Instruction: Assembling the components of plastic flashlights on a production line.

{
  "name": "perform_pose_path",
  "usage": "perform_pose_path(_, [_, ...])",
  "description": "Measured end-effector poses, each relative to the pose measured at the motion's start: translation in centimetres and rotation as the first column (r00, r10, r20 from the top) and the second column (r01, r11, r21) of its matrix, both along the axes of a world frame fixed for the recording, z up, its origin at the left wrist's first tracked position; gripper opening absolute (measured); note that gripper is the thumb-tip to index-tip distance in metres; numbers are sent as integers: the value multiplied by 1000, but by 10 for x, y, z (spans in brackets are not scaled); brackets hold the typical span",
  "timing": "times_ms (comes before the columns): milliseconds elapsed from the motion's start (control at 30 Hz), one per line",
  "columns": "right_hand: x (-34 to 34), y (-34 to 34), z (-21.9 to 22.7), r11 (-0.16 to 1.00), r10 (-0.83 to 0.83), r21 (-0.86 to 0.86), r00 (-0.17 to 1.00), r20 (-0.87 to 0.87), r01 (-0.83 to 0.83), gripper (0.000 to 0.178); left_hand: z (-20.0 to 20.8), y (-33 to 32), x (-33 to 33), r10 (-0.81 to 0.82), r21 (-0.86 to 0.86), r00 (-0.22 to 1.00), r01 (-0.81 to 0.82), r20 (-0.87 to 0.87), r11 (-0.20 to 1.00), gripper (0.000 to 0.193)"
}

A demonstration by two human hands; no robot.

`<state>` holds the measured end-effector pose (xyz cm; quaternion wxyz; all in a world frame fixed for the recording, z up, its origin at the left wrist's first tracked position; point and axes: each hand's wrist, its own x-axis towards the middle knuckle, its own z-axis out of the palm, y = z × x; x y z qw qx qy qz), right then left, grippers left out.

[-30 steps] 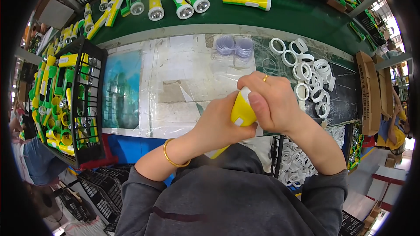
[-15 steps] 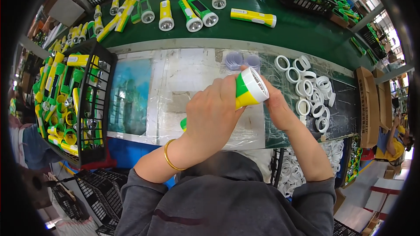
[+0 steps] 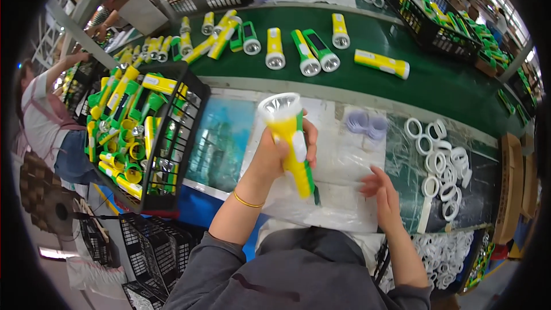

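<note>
My left hand (image 3: 274,150) is wrapped round a yellow and green flashlight (image 3: 294,152), raised over the worktable with its white-rimmed lens end up and tilted away from me. Apart from it, my right hand (image 3: 383,198) holds nothing; its fingers are spread and a little blurred above the plastic-covered tabletop (image 3: 344,195). To the right of that hand lies a loose group of white rings (image 3: 439,163). Two small stacks of clear round lenses (image 3: 365,124) rest beyond it, near the table's far edge.
A black crate (image 3: 172,143) full of yellow and green flashlight bodies stands at the left. Several flashlights (image 3: 275,49) lie on the green conveyor belt (image 3: 229,69) across the back. More white rings (image 3: 442,252) fill a container below the table. Another person (image 3: 46,109) works at far left.
My right hand has let go of the flashlight and drawn away to the right. My left hand has swung the flashlight leftward and turned its lens end up. The view has shifted.
</note>
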<state>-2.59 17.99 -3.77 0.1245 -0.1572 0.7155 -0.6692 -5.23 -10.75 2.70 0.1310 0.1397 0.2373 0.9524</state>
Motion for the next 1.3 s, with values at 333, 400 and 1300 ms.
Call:
perform_pose_path(333, [8, 12, -18, 971, -216, 65, 962, -169, 230, 43, 16, -56, -85, 201, -514, 475, -820, -857, -251, 74])
perform_pose_path(400, [6, 16, -23, 970, -224, 62, 962, -153, 235, 37, 18, -71, -138, 678, -890, 654, -456, -334, 1, 46])
perform_pose_path(1300, [7, -6, -14, 877, -118, 353, 859, -499, 325, 10, 37, -336, 71, 650, -434, 754, 617, 89, -657, 57])
